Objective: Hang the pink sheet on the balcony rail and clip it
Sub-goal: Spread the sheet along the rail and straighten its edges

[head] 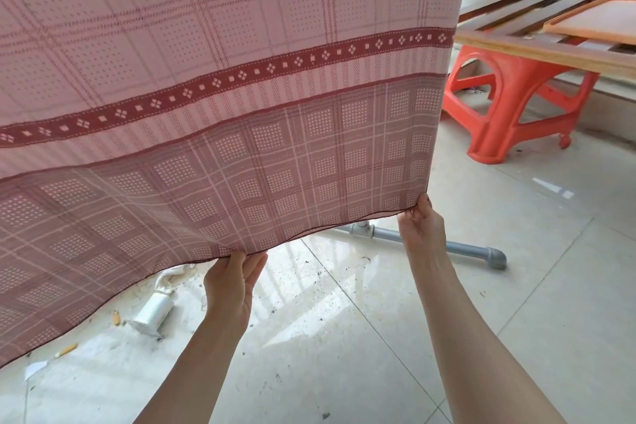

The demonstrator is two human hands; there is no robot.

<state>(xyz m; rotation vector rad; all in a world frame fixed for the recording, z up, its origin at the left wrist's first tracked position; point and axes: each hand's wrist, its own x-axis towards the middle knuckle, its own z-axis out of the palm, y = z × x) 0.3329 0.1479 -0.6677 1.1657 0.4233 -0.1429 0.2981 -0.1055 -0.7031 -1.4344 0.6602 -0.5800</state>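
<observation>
The pink sheet (pixel 220 79), checked with a dark red patterned band, hangs down in front of me and fills the left and middle of the view. Its top and whatever it hangs from are out of frame. My left hand (pixel 232 282) pinches the bottom hem near the middle. My right hand (pixel 421 227) pinches the hem at the sheet's lower right corner. Both arms reach forward and hold the hem lifted off the floor. No rail and no clips are in view.
A grey pipe base (pixel 461 246) lies on the tiled floor behind the hem. An orange plastic stool (pixel 506 103) carries wooden boards (pixel 550 41) at the right. A white roll (pixel 153 315) and scraps of litter lie on the floor at the lower left.
</observation>
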